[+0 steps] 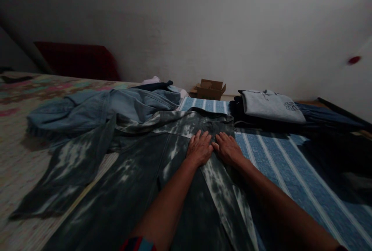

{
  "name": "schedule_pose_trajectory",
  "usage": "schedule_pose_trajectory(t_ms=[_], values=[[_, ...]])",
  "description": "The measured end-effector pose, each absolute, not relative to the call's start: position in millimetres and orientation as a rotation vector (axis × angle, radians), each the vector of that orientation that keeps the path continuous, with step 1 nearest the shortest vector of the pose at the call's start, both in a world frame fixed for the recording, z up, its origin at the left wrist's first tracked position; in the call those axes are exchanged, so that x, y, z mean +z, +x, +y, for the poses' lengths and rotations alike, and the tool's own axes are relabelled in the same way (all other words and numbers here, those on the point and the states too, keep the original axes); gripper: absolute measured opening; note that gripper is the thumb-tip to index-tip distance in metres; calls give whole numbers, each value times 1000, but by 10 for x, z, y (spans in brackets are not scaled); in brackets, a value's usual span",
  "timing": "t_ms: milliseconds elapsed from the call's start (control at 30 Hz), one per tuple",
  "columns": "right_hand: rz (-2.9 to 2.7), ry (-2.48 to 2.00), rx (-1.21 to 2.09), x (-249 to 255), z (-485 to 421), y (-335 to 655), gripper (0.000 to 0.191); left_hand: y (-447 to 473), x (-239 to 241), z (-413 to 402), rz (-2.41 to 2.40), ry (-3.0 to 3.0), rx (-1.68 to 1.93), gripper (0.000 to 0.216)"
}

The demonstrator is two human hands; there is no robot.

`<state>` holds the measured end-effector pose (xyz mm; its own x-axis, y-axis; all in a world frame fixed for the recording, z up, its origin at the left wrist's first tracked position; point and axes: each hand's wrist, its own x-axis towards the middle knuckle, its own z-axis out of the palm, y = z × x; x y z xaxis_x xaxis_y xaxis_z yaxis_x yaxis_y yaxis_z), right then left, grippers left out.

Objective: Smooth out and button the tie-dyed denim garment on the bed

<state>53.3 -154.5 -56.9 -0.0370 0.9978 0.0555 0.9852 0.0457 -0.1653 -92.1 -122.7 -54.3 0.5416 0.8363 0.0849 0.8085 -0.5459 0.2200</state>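
Note:
A dark grey jacket (136, 165) with pale bleached patches lies spread in front of me, its collar at the far end. One of its sleeves (66, 165) stretches out to the left; the right side looks folded inward over the body. My left hand (200, 148) rests palm down on the upper part of the jacket, fingers extended. Close beside it, my right hand (228, 148) also lies flat on the cloth, just below the collar. The two hands nearly touch at the thumbs. Neither hand grips anything visible.
Light blue denim clothing (116, 103) is heaped at the back left. A grey hooded sweatshirt (271, 105) lies folded on dark clothes at the back right. Underneath is a blue striped cloth (270, 154). An open cardboard box (209, 89) stands near the wall.

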Motion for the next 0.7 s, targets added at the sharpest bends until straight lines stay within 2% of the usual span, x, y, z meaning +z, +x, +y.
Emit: schedule_pose_trajectory(t_ms=[200, 467, 700], values=[[-2178, -1955, 101, -397, -1938, 329, 52, -943, -542, -1224, 1390, 2650, 228, 49], [-2252, -1687, 272, -574, -2971, -85, 68, -922, -608, -1181, 1406, 2617, 245, 50], [-2283, -1680, 304, -598, -3072, -121, 73, -914, -476, -1228, 1406, 2602, 231, 50]])
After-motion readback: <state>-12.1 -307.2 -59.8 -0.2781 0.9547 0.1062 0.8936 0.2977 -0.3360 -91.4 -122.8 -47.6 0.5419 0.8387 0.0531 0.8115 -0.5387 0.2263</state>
